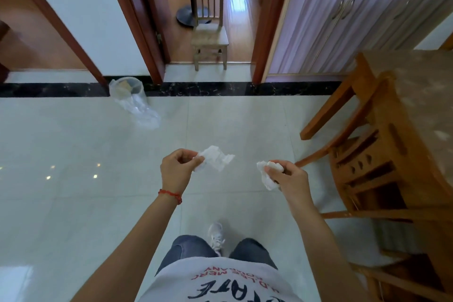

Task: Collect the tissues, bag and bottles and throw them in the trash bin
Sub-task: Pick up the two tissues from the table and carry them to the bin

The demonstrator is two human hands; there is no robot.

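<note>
Left hand (175,170) fingers pinch one tissue (215,158); right hand (288,175) fingers clench another (268,174). Carried high, both well short of the bin (127,89).

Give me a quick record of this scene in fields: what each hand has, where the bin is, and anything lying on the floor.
left hand: pinching a crumpled tissue
right hand: gripping a second tissue
trash bin: ahead and to the left, by the wall, lined with plastic
plastic bag: clear, on the floor in front of the bin
bottles: none visible
dining chair: right, at a table
</note>
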